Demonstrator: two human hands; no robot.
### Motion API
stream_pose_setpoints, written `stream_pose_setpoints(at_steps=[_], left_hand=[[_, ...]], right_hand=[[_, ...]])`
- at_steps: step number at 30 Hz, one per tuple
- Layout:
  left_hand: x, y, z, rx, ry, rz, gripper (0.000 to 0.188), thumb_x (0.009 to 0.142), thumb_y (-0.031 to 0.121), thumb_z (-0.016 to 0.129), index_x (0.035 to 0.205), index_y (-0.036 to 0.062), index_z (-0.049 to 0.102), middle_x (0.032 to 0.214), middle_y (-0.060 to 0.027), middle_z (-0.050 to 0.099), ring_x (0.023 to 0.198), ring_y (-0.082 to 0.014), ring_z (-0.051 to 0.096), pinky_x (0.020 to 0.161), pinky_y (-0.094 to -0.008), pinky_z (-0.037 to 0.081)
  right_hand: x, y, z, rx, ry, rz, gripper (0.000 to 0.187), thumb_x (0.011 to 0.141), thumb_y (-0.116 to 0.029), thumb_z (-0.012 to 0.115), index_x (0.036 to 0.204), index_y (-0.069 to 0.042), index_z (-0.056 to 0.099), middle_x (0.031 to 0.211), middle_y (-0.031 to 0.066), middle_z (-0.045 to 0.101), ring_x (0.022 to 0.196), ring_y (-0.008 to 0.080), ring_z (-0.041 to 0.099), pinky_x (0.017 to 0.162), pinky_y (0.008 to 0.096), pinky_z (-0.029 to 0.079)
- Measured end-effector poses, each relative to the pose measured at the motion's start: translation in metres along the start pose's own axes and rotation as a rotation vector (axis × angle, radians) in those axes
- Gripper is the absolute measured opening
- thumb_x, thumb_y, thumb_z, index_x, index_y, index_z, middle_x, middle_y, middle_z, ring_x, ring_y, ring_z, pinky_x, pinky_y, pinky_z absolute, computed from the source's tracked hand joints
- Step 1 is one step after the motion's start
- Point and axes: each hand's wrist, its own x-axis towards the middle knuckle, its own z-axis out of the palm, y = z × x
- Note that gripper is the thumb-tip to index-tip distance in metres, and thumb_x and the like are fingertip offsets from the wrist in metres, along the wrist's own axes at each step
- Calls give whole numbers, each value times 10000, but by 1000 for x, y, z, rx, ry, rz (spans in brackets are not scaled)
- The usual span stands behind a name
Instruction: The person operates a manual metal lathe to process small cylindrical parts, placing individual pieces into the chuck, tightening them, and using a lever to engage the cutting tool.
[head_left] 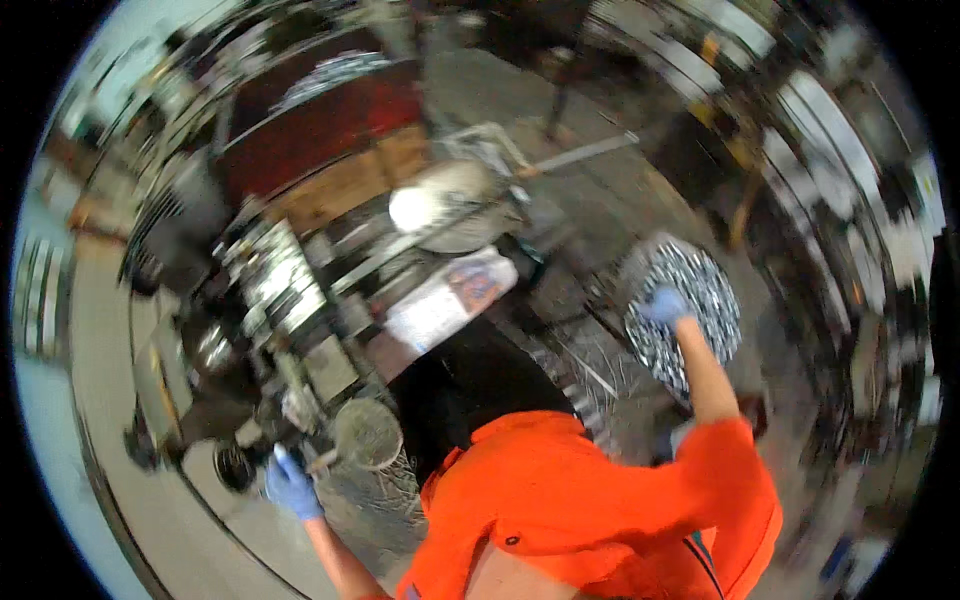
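My right hand (664, 305), in a blue glove, reaches over a round container filled with shiny metal pieces (712, 300). It is at the left part of the heap, and blur hides whether its fingers grip any piece. My left hand (291, 487), also blue-gloved, is at the lower left beside a machine. A round black knob or handwheel (233, 466) lies just left of it. To its right is a round, shallow grey-green pan (368, 434) with a short light handle pointing toward the hand. The left fingers are smeared, so their grip is unclear.
A machine with a bright metal block (283, 278) stands on the left. In front of me lies a white printed bag or cloth (450, 300). Beyond it are a round pale disc (440, 207) and a red bin (320, 135) with shiny pieces. Metal scraps (590, 365) litter the floor.
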Motion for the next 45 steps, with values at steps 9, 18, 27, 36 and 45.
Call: stream_pose_setpoints(at_steps=[9,18,27,36,45], left_hand=[[14,-5,-8,40,-103,64,334,876,352,524,730,73,634,650,-158,599,594,-338,570,567,-431,425],[28,-49,-150,261,214,34,216,860,268,579,821,81,678,665,-139,613,587,-299,577,553,-407,437],[-83,-123,-166,406,37,-329,296,873,322,544,928,62,675,714,-168,631,651,-308,612,597,-388,466],[-75,-113,-161,47,3,-586,367,881,363,533,1003,37,651,739,-148,618,651,-257,590,603,-357,456],[-75,-98,-172,482,-155,-477,444,877,494,449,838,86,617,687,-160,619,654,-346,613,595,-455,459]], right_hand=[[-32,-185,-101,531,588,-783,271,702,-138,728,935,-10,672,1114,214,574,1020,316,569,892,349,441],[-144,-476,-194,219,439,-1645,403,736,-349,682,1018,-63,648,1260,238,451,1129,380,485,954,407,409],[-124,-598,-171,-495,451,-1468,661,716,-559,600,954,56,641,1008,235,570,1007,376,533,898,416,431],[-129,-617,-172,-393,328,-1459,645,692,-550,615,900,60,646,906,250,616,856,364,605,802,406,480],[-126,-631,-172,160,119,-1223,634,659,-538,661,824,74,652,794,270,634,779,346,648,723,393,493]])
